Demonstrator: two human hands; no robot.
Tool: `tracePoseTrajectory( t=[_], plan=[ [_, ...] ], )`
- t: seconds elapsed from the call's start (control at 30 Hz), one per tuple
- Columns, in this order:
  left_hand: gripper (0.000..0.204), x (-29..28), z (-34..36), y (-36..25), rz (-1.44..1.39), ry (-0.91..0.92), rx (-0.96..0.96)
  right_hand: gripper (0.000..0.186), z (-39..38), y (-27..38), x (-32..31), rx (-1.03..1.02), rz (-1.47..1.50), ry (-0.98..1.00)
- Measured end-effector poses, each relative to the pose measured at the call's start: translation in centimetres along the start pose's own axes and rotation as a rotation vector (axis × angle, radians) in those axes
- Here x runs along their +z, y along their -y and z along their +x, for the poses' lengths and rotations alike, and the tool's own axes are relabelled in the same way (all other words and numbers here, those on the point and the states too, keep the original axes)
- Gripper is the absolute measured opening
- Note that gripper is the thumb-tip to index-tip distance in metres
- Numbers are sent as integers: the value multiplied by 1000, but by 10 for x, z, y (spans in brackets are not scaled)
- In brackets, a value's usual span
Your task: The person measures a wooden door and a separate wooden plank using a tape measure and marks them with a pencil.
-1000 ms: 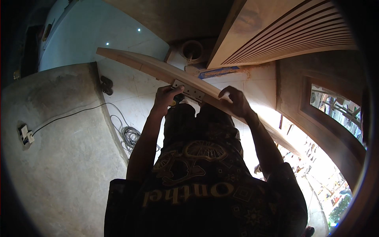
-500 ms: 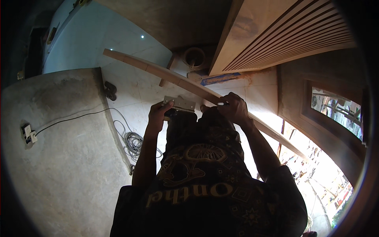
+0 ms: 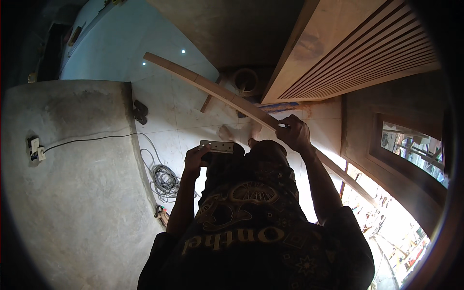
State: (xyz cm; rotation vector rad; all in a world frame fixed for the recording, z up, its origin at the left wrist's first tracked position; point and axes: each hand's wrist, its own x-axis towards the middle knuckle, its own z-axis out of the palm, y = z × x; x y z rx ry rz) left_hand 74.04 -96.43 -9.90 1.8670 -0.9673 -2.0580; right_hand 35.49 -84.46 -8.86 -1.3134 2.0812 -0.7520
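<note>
A flat metal hinge (image 3: 218,146) with screw holes is pinched in my left hand (image 3: 195,157), in front of my thighs. My right hand (image 3: 294,133) is closed at the edge of a long narrow wooden piece (image 3: 212,88), which crosses diagonally from the far left to the near right. Between the fingers of that hand shows a small white end (image 3: 281,125) of something; the rest is hidden by the hand. The hinge is apart from the wood.
At the left is a grey concrete wall (image 3: 87,183) with a socket (image 3: 35,149) and a cable; coiled cable (image 3: 165,181) lies on the tiled floor. Dark sandals (image 3: 140,111) lie beside the wall. A slatted wooden panel (image 3: 333,53) stands far right, near a round pot (image 3: 245,81).
My left hand has come closer to my body with the hinge, now lying flatter and more level. My right hand has shifted slightly right along the wood. The whole view has moved a little.
</note>
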Motion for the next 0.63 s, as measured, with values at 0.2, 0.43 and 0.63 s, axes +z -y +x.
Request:
tracePoseTrajectory(
  t=[0.2, 0.43, 0.63],
  plan=[
    [34, -4, -1, 8, 7, -16, 11, 32, 15, -18, -6, -118, -33, -68],
    [38, -15, 2, 25, 3, -54, 14, 27, 39, -52, -3, -272, 33, -204],
    [42, -29, 5, 34, 29, -47, -28, 36, 53, -67, -6, -309, -56, -217]
  ],
)
